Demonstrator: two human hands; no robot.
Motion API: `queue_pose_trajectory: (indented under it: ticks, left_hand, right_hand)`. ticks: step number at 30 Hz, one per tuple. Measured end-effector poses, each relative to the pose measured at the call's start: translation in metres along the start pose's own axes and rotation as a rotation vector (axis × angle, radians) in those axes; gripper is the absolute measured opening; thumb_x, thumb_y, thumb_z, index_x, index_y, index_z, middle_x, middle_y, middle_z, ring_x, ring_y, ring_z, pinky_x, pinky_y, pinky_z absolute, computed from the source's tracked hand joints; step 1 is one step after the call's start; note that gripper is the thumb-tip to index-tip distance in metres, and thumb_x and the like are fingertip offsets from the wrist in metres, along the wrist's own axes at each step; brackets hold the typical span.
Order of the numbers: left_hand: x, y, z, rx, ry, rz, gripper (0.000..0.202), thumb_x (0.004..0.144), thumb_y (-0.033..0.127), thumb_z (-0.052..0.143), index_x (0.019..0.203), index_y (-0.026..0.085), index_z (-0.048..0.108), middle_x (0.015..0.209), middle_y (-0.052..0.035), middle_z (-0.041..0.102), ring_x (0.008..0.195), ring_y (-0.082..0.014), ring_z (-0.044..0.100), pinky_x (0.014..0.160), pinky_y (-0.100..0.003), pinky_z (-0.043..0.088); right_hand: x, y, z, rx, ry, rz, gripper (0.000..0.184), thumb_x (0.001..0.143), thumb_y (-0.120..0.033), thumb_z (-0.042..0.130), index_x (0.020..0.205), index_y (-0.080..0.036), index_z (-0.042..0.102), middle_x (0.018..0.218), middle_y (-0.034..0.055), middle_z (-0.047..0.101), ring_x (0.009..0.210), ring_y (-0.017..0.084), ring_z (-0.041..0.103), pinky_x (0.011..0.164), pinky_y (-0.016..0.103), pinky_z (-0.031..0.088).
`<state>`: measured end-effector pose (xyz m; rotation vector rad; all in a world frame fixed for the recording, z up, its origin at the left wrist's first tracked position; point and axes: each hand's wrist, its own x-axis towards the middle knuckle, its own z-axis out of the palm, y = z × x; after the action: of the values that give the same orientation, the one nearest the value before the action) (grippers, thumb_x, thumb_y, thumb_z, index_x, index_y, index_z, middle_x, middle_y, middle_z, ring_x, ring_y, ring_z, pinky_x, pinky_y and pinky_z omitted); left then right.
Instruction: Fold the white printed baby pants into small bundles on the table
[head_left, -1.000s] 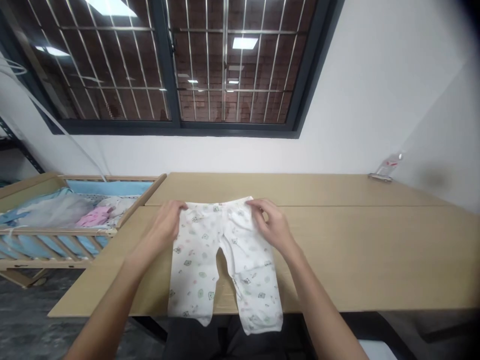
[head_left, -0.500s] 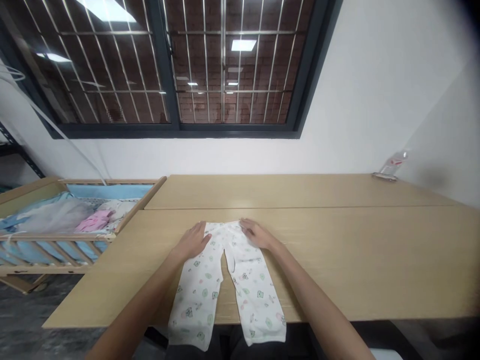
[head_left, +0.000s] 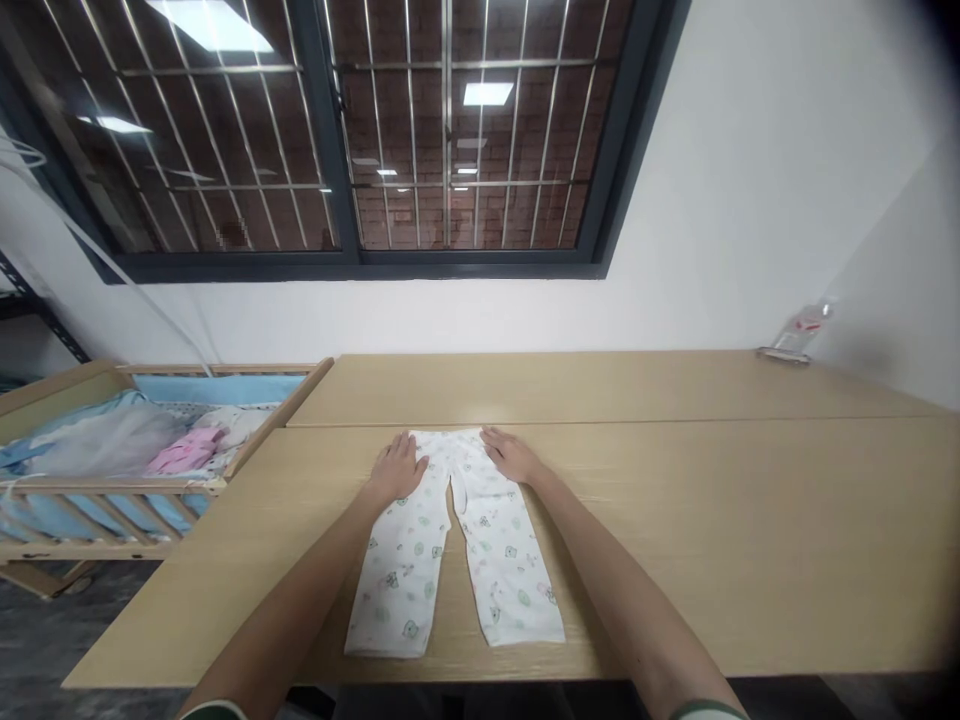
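A small pair of white pants [head_left: 405, 570] with a green and pink print lies flat on the wooden table [head_left: 712, 540]. Its waistband points away from me and both legs spread toward the near edge. My left hand [head_left: 397, 468] rests on the upper left side of the pants, fingers stretched forward and thumb out over the cloth. On the upper right corner of the waist lies my right hand [head_left: 511, 455], its fingers extended flat. The leg cuffs lie on the tabletop just short of its front edge.
To the left stands a wooden crib [head_left: 112, 490] with blue lining; a pink cloth [head_left: 187, 450] and white bedding lie inside. A clear plastic bottle [head_left: 806, 325] leans at the back right corner. Behind the table is a white wall with a barred window [head_left: 465, 150].
Both hands and the pants have slid forward, away from me. The cuffs, which hung past the table's front edge, now lie on the tabletop. The view has shifted slightly.
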<state>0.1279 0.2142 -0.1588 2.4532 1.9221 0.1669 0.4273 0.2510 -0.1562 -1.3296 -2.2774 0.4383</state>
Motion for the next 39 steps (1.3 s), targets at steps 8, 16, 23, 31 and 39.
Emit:
queue_pose_trajectory:
  ticks: [8, 16, 23, 31, 39]
  left_hand:
    - [-0.024, 0.045, -0.045, -0.014, 0.080, 0.060, 0.057, 0.102, 0.031, 0.028, 0.150, 0.002, 0.035, 0.159, -0.0283, 0.033, 0.148, -0.0389, 0.032, 0.117, -0.053, 0.026]
    - [-0.160, 0.162, -0.073, -0.263, -0.019, 0.420, 0.032, 0.102, 0.042, 0.040, 0.100, 0.019, 0.062, 0.098, -0.0092, 0.069, 0.094, -0.0268, 0.065, 0.085, -0.042, 0.050]
    - [-0.169, 0.208, -0.044, -0.357, -0.186, 0.227, 0.042, 0.092, 0.053, 0.053, 0.105, 0.016, 0.068, 0.103, -0.0174, 0.073, 0.100, -0.0357, 0.067, 0.092, -0.053, 0.049]
    - [-0.166, 0.225, -0.043, -0.348, -0.217, 0.202, 0.047, 0.087, 0.051, 0.056, 0.108, 0.011, 0.069, 0.104, -0.0212, 0.071, 0.100, -0.0375, 0.067, 0.093, -0.055, 0.049]
    - [-0.165, 0.226, -0.041, -0.350, -0.274, 0.241, 0.034, 0.089, 0.039, 0.051, 0.101, 0.014, 0.070, 0.097, -0.0200, 0.073, 0.088, -0.0368, 0.071, 0.073, -0.047, 0.052]
  right_hand:
    - [0.015, 0.000, -0.013, 0.535, 0.163, 0.302, 0.046, 0.087, -0.027, 0.069, 0.131, -0.017, 0.065, 0.135, 0.0127, 0.068, 0.124, 0.026, 0.064, 0.103, 0.040, 0.053]
    - [0.029, -0.008, -0.013, 0.571, 0.278, 0.522, 0.031, 0.082, -0.026, 0.075, 0.110, -0.012, 0.069, 0.094, 0.0106, 0.077, 0.080, 0.018, 0.071, 0.074, 0.027, 0.057]
    - [0.033, -0.016, -0.020, 0.487, 0.250, 0.603, 0.024, 0.075, -0.034, 0.080, 0.070, -0.014, 0.067, 0.072, 0.0059, 0.072, 0.066, 0.015, 0.062, 0.060, 0.023, 0.046]
    - [0.040, -0.012, -0.019, 0.485, 0.185, 0.612, 0.022, 0.069, -0.029, 0.080, 0.064, -0.016, 0.062, 0.061, 0.0010, 0.065, 0.060, 0.013, 0.058, 0.057, 0.022, 0.042]
    - [0.041, -0.005, -0.011, 0.539, 0.213, 0.580, 0.013, 0.072, -0.020, 0.071, 0.065, -0.017, 0.060, 0.060, -0.0023, 0.061, 0.058, 0.010, 0.053, 0.057, 0.020, 0.041]
